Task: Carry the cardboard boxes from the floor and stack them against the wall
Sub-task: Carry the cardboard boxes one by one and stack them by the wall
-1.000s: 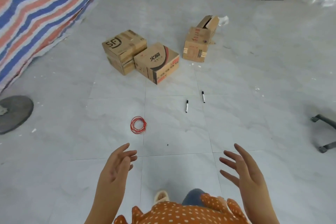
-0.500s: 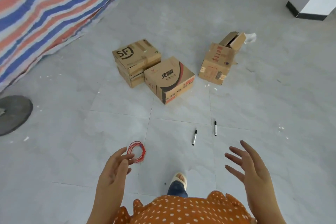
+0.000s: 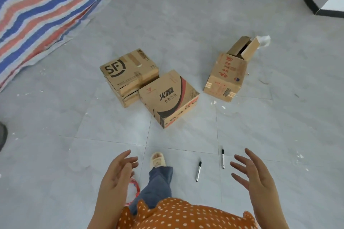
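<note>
With our left hand (image 3: 119,174) and right hand (image 3: 255,176) spread empty at the bottom of the frame, we should crouch squarely before the printed box (image 3: 168,96) at centre and grip opposite sides low.

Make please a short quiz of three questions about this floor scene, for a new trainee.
1. True or false: the right hand already grips a box.
2. Which box has its top flaps open?
A. the SF box
B. the box with the red and black print
C. the box with red writing
3. Fill in: two ___ lie on the floor tiles between the boxes and the right hand.

Key
1. False: both hands are open and empty, also the left hand.
2. C.
3. Markers: one and the other.
</note>
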The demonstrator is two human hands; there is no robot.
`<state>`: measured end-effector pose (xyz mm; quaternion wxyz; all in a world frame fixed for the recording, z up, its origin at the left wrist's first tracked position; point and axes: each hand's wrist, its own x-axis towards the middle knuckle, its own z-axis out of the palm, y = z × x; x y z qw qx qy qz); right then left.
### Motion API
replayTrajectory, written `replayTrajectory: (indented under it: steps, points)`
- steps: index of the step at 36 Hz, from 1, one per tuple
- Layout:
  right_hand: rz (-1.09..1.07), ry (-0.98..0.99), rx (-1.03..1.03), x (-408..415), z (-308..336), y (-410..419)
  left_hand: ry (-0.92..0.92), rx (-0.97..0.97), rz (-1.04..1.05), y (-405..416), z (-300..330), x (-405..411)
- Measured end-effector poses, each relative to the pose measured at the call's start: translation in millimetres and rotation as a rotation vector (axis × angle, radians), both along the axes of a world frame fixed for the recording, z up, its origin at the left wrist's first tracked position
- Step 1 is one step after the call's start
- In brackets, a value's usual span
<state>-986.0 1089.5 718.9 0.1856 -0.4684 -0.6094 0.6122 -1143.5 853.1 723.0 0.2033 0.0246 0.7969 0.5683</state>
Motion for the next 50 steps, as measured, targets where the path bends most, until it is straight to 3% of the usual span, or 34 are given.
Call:
replayTrajectory:
  steps: [8, 15, 21, 27, 33, 39, 46, 50]
  points:
    - [0.014, -0.017, 0.022, -134.9, 20.6, 59.7, 0.028, 0.018, -0.017, 77.4, 11.7, -147.6]
    - [0.086, -0.131, 0.039, -207.8, 21.1, 121.4, -0.019, -0.005, 0.010, 127.4, 6.9, -203.6]
    - [0.208, -0.203, 0.029, -277.7, -0.2, 198.2, -0.055, -0.060, 0.214, 168.2, -10.3, -234.5]
    - [0.486, -0.281, 0.005, -363.3, -14.3, 299.2, -0.133, -0.082, 0.447, 234.4, -30.5, -251.6]
    - [0.711, -0.389, 0.059, -438.6, -29.5, 392.0, -0.318, -0.062, 0.621, 302.0, -63.5, -264.7]
    - [0.885, -0.545, 0.090, -490.2, -121.7, 440.1, -0.470, -0.094, 0.711, 332.2, -152.8, -292.3]
    - [0.856, -0.659, -0.018, -522.2, -319.9, 460.6, -0.683, -0.298, 0.567, 324.5, -346.4, -318.3]
    - [0.791, -0.728, -0.090, -521.2, -430.0, 462.8, -0.775, -0.236, 0.781, 320.9, -450.9, -331.7]
